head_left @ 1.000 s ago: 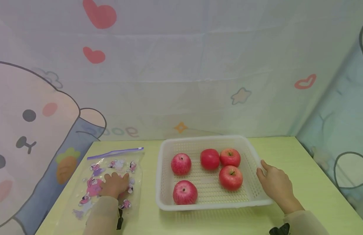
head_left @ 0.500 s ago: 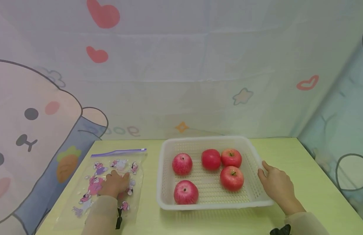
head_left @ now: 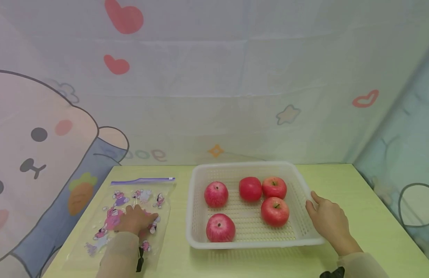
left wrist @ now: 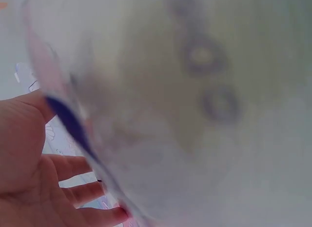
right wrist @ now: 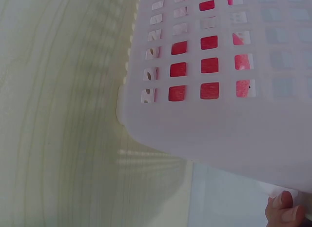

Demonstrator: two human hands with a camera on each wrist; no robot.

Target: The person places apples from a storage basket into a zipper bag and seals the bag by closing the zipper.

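A clear zip bag (head_left: 121,197) printed with pink and purple cartoons and closed by a purple strip lies flat on the left of the yellow-green table (head_left: 343,185). My left hand (head_left: 136,219) rests on it, fingers spread toward the right. The left wrist view shows that hand (left wrist: 29,178) beside the blurred bag (left wrist: 146,114). A white perforated basket (head_left: 249,165) holds several red apples (head_left: 216,194). My right hand (head_left: 327,220) holds its right rim, thumb on top. In the right wrist view a fingertip (right wrist: 282,207) sits under the basket wall (right wrist: 219,124).
A printed cloth backdrop (head_left: 214,96) with a cartoon bear, hearts and stars rises behind the table and wraps round both sides. Bare tabletop (right wrist: 58,114) lies to the right of the basket and between bag and basket.
My left hand has slid a little nearer and to the right on the bag. The right hand stays at the basket rim, and the apples have not moved.
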